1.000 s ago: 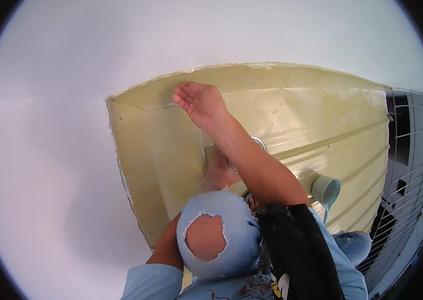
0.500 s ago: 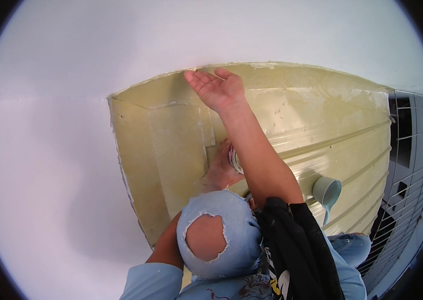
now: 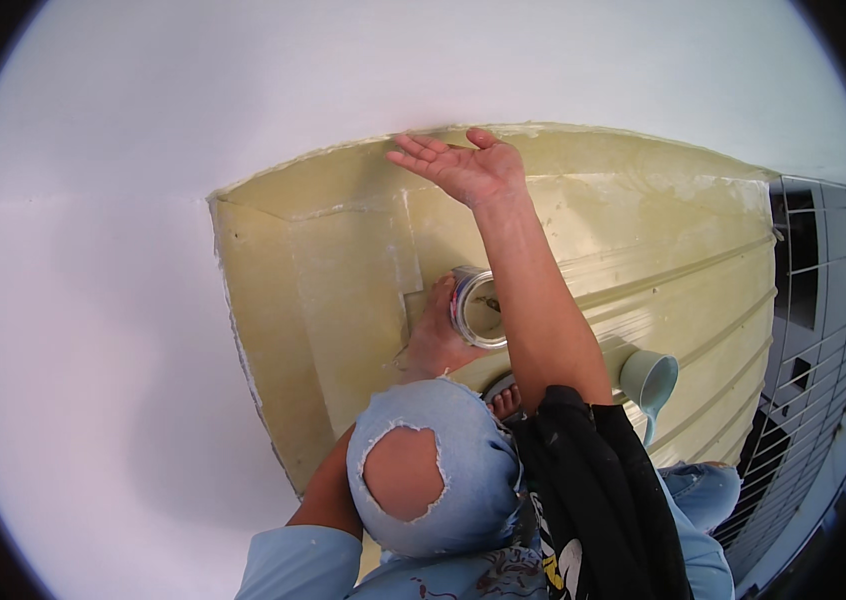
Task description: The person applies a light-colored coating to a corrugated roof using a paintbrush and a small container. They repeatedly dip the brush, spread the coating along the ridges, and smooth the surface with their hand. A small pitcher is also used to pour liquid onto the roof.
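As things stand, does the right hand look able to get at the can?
Probably yes: the right hand looks open and empty, and the can is lidless, only its right edge hidden behind the forearm.

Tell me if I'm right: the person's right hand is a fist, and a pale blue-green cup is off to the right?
Not quite: the right hand is stretched open, as the head view shows. You're right about the cup.

Looks bright; casts soft shadows on white wall (image 3: 143, 400), glares off yellow sheeting (image 3: 643, 235), bends toward blackened edges.
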{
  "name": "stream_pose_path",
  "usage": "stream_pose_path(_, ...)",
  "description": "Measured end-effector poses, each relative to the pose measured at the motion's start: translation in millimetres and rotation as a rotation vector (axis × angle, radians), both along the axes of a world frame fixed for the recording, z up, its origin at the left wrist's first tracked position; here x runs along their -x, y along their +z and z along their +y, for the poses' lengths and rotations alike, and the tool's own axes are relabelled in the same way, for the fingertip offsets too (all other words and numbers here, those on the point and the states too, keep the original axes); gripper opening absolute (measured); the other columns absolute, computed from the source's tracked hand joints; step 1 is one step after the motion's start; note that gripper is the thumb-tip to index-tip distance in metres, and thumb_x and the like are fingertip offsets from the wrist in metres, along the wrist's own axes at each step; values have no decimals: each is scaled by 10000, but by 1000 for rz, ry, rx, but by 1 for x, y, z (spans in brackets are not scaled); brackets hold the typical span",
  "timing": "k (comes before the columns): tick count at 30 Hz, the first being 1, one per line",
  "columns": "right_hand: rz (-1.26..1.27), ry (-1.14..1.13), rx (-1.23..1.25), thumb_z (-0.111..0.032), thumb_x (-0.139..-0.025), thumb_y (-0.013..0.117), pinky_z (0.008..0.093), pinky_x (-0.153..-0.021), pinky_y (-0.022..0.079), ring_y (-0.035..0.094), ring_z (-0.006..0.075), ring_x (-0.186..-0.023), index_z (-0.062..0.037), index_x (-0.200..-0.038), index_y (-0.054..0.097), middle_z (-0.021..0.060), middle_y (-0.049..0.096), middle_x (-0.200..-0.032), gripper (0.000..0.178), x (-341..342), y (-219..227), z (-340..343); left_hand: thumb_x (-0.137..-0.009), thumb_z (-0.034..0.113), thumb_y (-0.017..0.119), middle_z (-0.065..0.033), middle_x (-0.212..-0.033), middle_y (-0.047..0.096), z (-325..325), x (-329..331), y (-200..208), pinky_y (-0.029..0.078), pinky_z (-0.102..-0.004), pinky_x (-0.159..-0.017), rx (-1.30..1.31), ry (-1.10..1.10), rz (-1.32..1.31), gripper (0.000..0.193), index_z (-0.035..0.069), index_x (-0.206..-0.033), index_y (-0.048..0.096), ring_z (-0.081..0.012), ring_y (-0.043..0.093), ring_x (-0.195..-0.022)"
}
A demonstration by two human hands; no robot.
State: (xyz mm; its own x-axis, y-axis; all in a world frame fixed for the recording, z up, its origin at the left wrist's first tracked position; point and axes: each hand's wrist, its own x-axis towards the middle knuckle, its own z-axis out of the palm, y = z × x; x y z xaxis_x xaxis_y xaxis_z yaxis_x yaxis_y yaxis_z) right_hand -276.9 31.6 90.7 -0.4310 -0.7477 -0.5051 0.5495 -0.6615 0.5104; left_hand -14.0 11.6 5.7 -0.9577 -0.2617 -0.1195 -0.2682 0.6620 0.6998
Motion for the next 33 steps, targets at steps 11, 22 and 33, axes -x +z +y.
stream_pose_path(11,206,141,-341,-257,-1087,337,606,-1236,274,437,348,-1442,63,-1619,198,231,424,-1569,636,-34,-8,-3,-606,458,1010,-283,-1468,510,-1,3,2,486,-498,-1117,-36,-44,16,1219,-32,-1522,372,-448,534,-1366)
stream_pose_path(22,1404,877,-904,-309,-1042,603,386,-1022,521,653,252,-1152,-19,-1415,634,134,715,-1273,473,-73,-12,-33,-667,394,983,-229,-1448,539,-3,15,19,504,-482,-1073,-162,-88,76,1107,25,-1528,394,-411,570,-1320)
stream_pose_path(33,1492,847,-1533,-322,-1068,569,354,-893,547,702,197,-988,-4,-1311,691,135,761,-1084,418,-18,-4,183,-680,353,975,-200,-1416,588,5,5,4,560,-467,-1009,14,-61,162,1074,57,-1531,391,-390,638,-1243)
